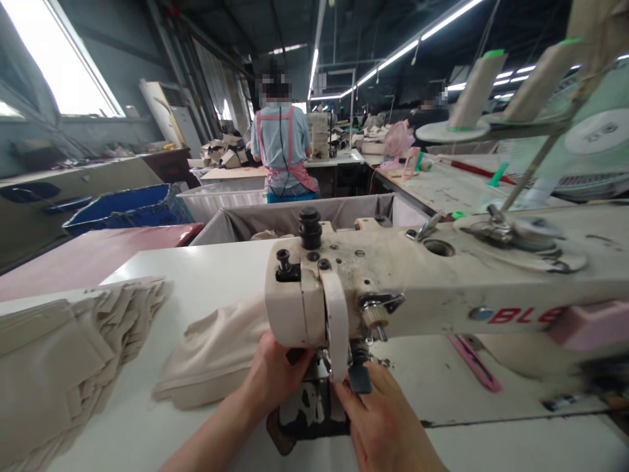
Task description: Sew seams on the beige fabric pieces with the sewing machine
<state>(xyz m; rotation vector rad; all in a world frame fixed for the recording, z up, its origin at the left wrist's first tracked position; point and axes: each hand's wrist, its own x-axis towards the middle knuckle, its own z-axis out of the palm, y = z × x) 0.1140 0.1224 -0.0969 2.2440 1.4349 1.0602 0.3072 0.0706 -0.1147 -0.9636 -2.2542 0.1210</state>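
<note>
A worn cream sewing machine (442, 275) stretches across the white table (206, 275) from the right, its head at centre. A beige fabric piece (216, 351) lies to the left of the head and runs under it. My left hand (272, 377) rests on that fabric just under the machine head, fingers curled on the cloth near the needle. My right hand (386, 419) sits at the front right of the needle area, fingers pressed to the work by the black presser foot (360, 377). The needle itself is hidden behind the head.
A stack of beige cut pieces (69, 354) lies at the left table edge. A grey cloth-lined bin (295, 219) and a blue tub (122, 206) stand behind the table. A person in a pink apron (282, 147) works further back. Thread cones (479, 82) stand on the right.
</note>
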